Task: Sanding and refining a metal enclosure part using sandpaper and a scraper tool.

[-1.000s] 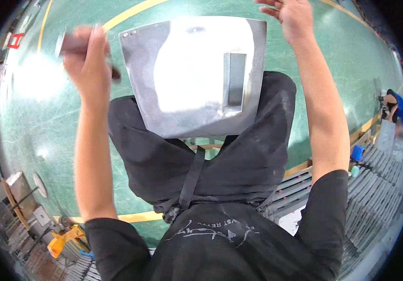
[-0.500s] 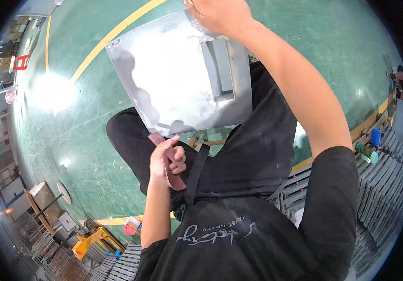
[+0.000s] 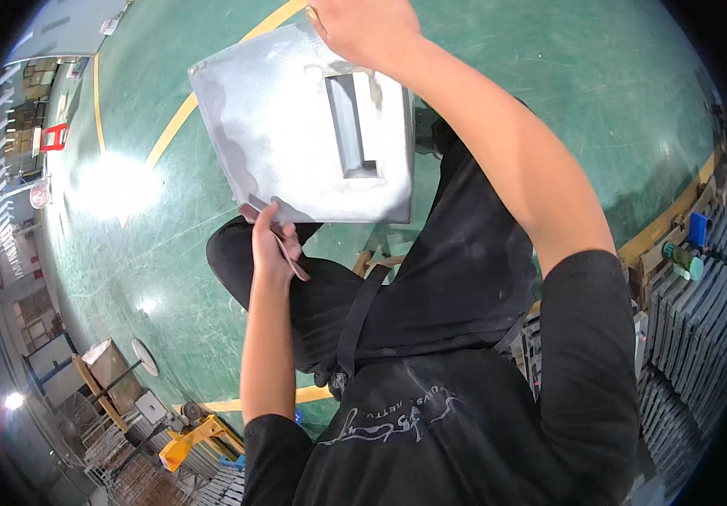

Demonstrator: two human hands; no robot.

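Note:
A square, silvery-grey metal panel (image 3: 270,126) with a long rectangular slot is tilted above my lap. My right hand (image 3: 372,29) is closed at its far edge; the frame cuts off part of the fingers. My left hand (image 3: 269,244) is closed round a bent, reddish-brown strip of sandpaper (image 3: 294,263). One end of the strip touches or lies very near the panel's near left corner; I cannot tell which. The other end curls out below my fingers.
My black-clad legs (image 3: 448,278) are spread under the panel. Stacked grey panels (image 3: 684,337) stand at the right, near a green bottle (image 3: 684,261). At the lower left are a yellow metal piece (image 3: 190,443) and racks. Yellow lines mark the green floor (image 3: 186,270).
My left hand has moved up with the sandpaper to the panel's near left corner. The panel and my right hand have shifted left, and the panel has turned slightly.

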